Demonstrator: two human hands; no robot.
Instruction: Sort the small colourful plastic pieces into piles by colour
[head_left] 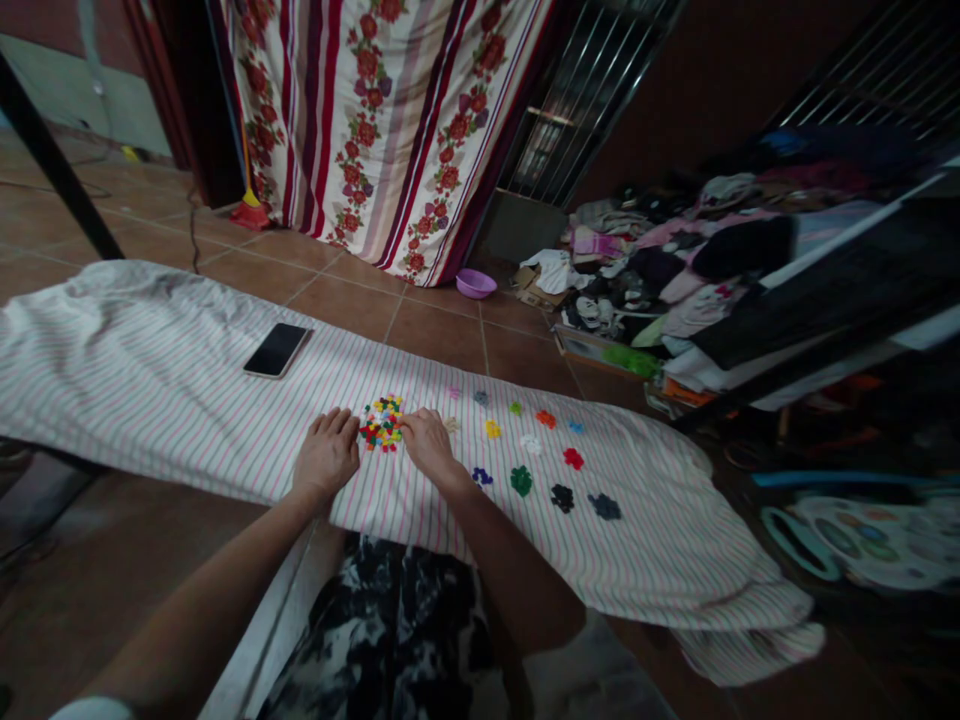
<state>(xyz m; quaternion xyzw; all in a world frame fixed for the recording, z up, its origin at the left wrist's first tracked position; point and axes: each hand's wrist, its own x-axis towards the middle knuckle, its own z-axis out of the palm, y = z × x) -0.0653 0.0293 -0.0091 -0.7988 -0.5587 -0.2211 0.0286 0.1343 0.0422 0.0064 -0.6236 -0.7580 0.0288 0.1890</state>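
A mixed pile of tiny coloured pieces [382,424] lies on a striped cloth [180,345]; they are too small to name. My left hand [327,452] rests flat at the pile's left edge, holding nothing visible. At the right edge, my right hand [430,444] has its thumb and fingertips pressed together; whatever they may hold is hidden. To the right, pieces sit in small single-colour heaps, among them a yellow heap [492,429], a red heap [574,458], a dark green heap [520,480] and a black heap [562,498]. A beige heap [451,425] lies just beyond my right hand.
A phone [277,350] lies on the cloth at the left. Beyond are a floral curtain [390,120], a purple basin [475,284] and a red broom [250,210] on the tiled floor. Clothes [660,250] are piled at the back right. Dark metal bars slant at both sides.
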